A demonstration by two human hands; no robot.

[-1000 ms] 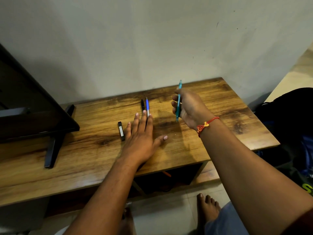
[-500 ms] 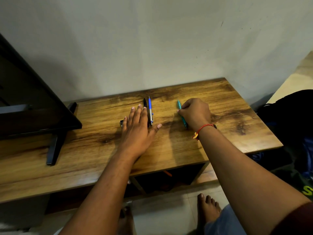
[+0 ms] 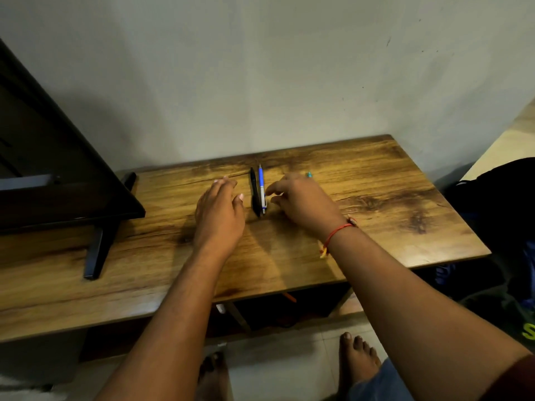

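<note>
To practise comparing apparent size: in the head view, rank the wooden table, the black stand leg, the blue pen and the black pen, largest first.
1. wooden table
2. black stand leg
3. blue pen and black pen: about alike, lying side by side, so unranked.

Wooden table against pale wall, black screen at its left end, perhaps a dark bag beside.

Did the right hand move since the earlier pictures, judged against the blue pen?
Yes. The right hand has moved left toward the blue pen on the table; the tip of the teal pen shows behind it.
</note>
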